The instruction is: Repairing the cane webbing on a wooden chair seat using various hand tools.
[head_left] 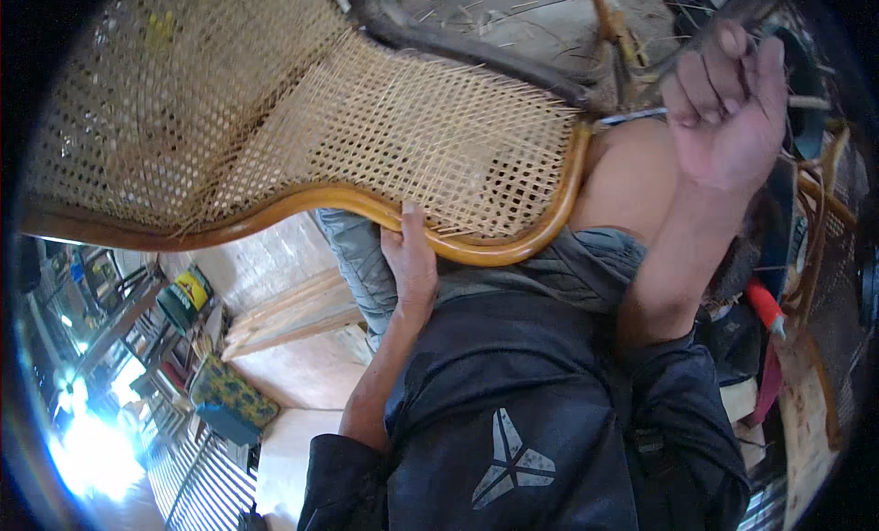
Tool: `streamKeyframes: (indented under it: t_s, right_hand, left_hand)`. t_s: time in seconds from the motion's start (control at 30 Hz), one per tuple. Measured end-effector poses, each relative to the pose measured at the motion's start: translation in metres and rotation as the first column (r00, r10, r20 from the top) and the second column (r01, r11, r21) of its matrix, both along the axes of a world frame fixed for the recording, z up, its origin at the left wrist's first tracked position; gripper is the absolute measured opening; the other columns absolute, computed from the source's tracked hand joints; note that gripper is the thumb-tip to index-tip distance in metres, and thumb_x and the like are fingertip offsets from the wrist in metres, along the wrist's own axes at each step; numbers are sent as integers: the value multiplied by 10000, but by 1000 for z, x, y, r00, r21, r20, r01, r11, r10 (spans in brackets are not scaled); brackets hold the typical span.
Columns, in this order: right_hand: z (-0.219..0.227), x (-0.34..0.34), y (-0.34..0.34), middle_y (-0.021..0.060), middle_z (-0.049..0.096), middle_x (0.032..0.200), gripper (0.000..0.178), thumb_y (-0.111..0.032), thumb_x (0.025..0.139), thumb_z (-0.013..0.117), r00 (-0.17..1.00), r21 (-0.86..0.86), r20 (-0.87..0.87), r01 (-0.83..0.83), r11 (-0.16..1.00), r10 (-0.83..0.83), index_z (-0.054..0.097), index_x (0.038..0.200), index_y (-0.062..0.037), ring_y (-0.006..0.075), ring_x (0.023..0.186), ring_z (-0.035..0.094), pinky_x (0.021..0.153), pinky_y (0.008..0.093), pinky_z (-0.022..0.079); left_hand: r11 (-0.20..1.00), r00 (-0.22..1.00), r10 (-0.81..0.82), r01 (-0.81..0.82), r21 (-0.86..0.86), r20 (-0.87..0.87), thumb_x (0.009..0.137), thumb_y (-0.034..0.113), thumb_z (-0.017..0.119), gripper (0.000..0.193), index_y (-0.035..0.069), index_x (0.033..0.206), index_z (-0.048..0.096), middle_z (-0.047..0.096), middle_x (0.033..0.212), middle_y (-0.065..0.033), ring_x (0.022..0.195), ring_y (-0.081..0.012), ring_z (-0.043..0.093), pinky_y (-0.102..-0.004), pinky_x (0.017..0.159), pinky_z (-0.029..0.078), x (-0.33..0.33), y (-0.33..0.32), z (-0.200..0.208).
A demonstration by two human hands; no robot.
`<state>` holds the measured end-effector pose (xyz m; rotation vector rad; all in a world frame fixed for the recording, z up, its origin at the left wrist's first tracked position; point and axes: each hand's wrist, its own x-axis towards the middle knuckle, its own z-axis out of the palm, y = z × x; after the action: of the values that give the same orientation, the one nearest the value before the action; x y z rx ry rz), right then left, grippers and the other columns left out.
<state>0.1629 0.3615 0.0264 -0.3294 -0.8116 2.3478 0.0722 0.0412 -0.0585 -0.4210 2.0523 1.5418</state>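
Note:
A curved chair frame of glossy honey-brown wood [499, 253] lies across my lap, with woven cane mesh [403, 101] stretched over it. Loose strand ends stick out along the mesh's edges, and near the rounded end the weave shows darker, more open holes. My left hand [410, 265] grips the near rail of the frame, thumb on top at the mesh's edge and fingers hidden underneath. Raised to the right, off the frame, is my right hand [732, 119], palm up with its fingers curled in. Whatever it may pinch is too thin or blurred to make out.
Cane scraps litter the floor [522, 9] beyond the frame. To the right lie a red-handled tool [763, 302] and another caned frame [838, 229]. At left are pale wooden boards [293, 316], a green and yellow can [186, 298] and a patterned cushion [233, 392].

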Motion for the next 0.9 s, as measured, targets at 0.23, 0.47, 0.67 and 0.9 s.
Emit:
streamKeyframes:
  t_s: [0.23, 0.47, 0.67, 0.9]
  right_hand:
    - [10, 58, 86, 89, 563, 949, 307, -263, 982, 417, 587, 256, 564, 543, 799, -580, 529, 1123, -13, 230, 716, 566, 558, 316, 415]
    - [-91, 19, 135, 111, 635, 905, 305, -285, 974, 446, 771, -9, 519, 435, 900, -368, 577, 1073, -28, 257, 802, 607, 696, 359, 492]
    - [-108, 29, 130, 123, 625, 893, 316, -258, 952, 472, 841, -51, 418, 398, 916, -343, 589, 1051, 19, 239, 791, 596, 714, 350, 502]
    - [-93, 17, 114, 52, 523, 675, 351, -355, 978, 439, 663, 19, 591, 559, 829, -460, 585, 943, -38, 178, 581, 502, 534, 297, 423]
  left_hand:
    - [996, 991, 85, -84, -18, 101, 963, 318, 547, 327, -5, 912, 533, 502, 778, 0, 691, -97, 467, -276, 599, 415, -3, 7, 3]
    - [990, 980, 139, -135, -37, 142, 956, 304, 563, 298, 8, 944, 536, 499, 784, 3, 696, -101, 488, -276, 624, 452, -3, 11, 10]
    - [977, 975, 193, -181, -109, 113, 953, 344, 561, 342, 3, 950, 534, 508, 790, -8, 722, -111, 518, -298, 635, 480, -2, 13, 6]
    - [983, 991, 130, -130, -132, -10, 971, 369, 524, 367, 5, 1026, 529, 525, 827, -12, 744, -106, 510, -275, 685, 456, 4, 2, -22]
